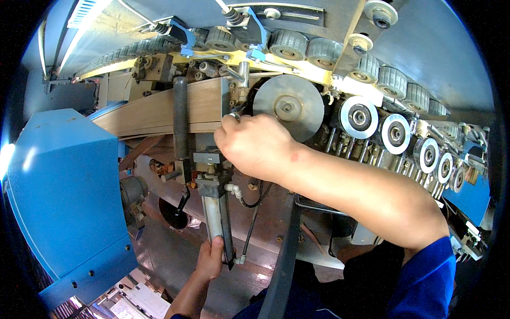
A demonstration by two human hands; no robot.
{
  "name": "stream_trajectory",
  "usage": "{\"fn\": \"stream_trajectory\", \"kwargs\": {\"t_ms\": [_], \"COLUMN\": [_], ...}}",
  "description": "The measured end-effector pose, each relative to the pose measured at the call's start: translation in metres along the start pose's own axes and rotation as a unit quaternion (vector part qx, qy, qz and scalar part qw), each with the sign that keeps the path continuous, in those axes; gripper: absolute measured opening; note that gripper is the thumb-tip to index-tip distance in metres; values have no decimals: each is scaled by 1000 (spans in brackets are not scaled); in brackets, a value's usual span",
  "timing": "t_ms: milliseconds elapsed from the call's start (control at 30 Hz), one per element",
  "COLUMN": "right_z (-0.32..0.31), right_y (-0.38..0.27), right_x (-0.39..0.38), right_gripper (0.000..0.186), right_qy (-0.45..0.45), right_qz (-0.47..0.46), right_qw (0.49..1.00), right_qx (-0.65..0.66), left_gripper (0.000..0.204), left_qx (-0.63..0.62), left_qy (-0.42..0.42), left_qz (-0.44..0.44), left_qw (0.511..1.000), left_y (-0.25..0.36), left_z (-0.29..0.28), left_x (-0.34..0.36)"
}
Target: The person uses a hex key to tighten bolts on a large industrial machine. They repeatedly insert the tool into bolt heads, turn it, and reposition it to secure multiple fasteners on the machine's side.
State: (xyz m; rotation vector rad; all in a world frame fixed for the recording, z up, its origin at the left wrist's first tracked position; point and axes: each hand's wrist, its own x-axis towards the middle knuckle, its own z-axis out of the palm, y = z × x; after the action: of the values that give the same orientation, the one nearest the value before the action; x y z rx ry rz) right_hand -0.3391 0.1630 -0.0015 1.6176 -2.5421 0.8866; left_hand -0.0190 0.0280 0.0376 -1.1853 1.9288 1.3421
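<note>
Where two hands (255, 142) (209, 260) reach, one touches one cylinder (214, 215).

No legible text, number or sign observed; any marks on the white sheet (146, 301), near left, are too small to read.

You are in an industrial workshop or factory, most likely one that works with wood or veneer, right inside a large production machine. A big blue metal housing (64, 196), bolted along its lower edge, fills your left side, and a long row of black ribbed rollers (288, 44) curves overhead beside a yellow rail (313, 71). To your right runs a line of pale-rimmed wheels (359, 116) on metal mounts, next to a large grey disc (303, 98). Wood-grained strips (154, 114) feed the woodworking impression, while the metal cylinder (214, 215) with its black hose (247, 204) looks like pneumatic factory equipment.
</note>
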Motion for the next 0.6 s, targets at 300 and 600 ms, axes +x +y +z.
{"fn": "stream_trajectory", "kwargs": {"t_ms": [300,600], "right_z": [-6,-21], "right_y": [-4,1], "right_x": [2,-23], "right_gripper": [14,14], "right_qy": [-26,-40], "right_qz": [45,83], "right_qw": [998,996], "right_qx": [37,21], "left_gripper": [66,68], "left_qx": [52,2], "left_qy": [-26,-4], "left_qz": [-2,0], "left_qw": [998,1000], "left_y": [4,6], "left_z": [-6,0], "left_x": [0,-2]}}
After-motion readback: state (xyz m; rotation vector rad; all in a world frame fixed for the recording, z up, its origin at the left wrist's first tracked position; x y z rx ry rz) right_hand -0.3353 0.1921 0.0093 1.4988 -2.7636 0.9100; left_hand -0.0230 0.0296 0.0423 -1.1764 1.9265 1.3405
